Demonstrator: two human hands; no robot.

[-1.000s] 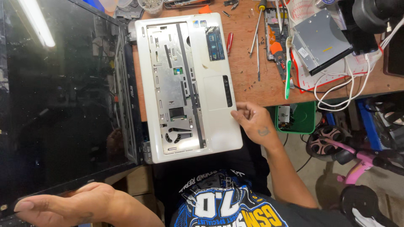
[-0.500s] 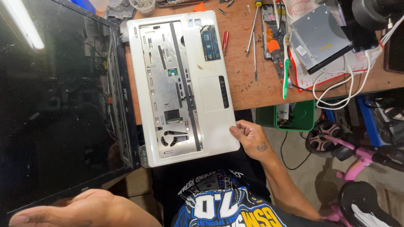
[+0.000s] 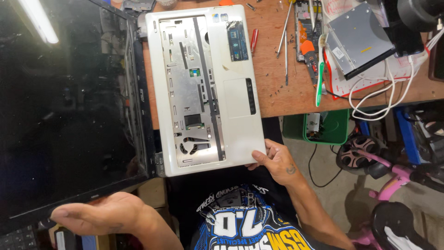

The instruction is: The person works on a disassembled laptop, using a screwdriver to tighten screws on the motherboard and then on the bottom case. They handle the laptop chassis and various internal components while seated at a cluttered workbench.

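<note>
While the white laptop base (image 3: pixel 206 85) (keyboard removed, metal tray bare) lies half on the wooden table (image 3: pixel 282 88), half over the person's lap, the right hand (image 3: pixel 276 161) pinches its near corner, grip closed on the palm rest. Left hand (image 3: pixel 99 215) clasps the lower edge of the black screen lid (image 3: pixel 69 106), which lies opened flat leftward. Step judged: steadying and repositioning the opened unit. Next move calls for both grips firm, hinges unstrained. Nearby: screwdrivers (image 3: pixel 283 32), silver optical drive (image 3: pixel 363 39), green bin (image 3: pixel 323 127).
</note>
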